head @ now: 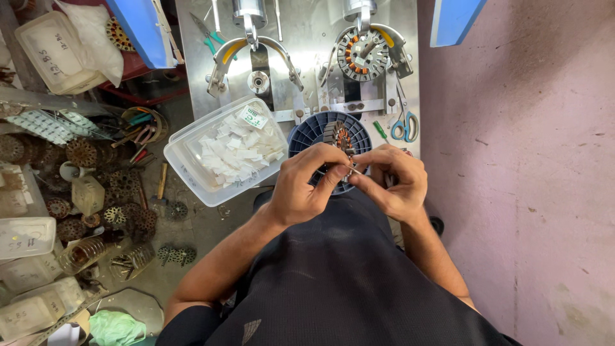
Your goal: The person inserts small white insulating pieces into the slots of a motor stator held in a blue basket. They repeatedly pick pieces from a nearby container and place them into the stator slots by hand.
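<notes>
Worked close against the body, over a dark lap. Left hand [301, 189] curled, thumb and forefinger pinched on a small copper-wound stator [344, 140] held upright between both hands. Right hand [394, 179] pinched likewise from the other side, fingertips meeting the left's over a thin pale sliver [354, 170], apparently an insulating slip, long axis lying roughly across from hand to hand. Both hands about equally near; the sliver touching the right fingertips more plainly.

Just beyond the knuckles, a round blue slotted tray [314, 131], the stator partly in front of it. Beside the left hand, outward, a clear plastic tub [186, 168] filled with white paper slips [237, 150].

Farther from the hands, on the steel plate [307, 38]: an empty winding fixture [256, 61] beyond the left hand, a second fixture with a mounted stator [363, 54] beyond the right. Blue-handled scissors [405, 127] just past the right hand. Well apart on the left, heaps of bare stator cores [122, 198].
</notes>
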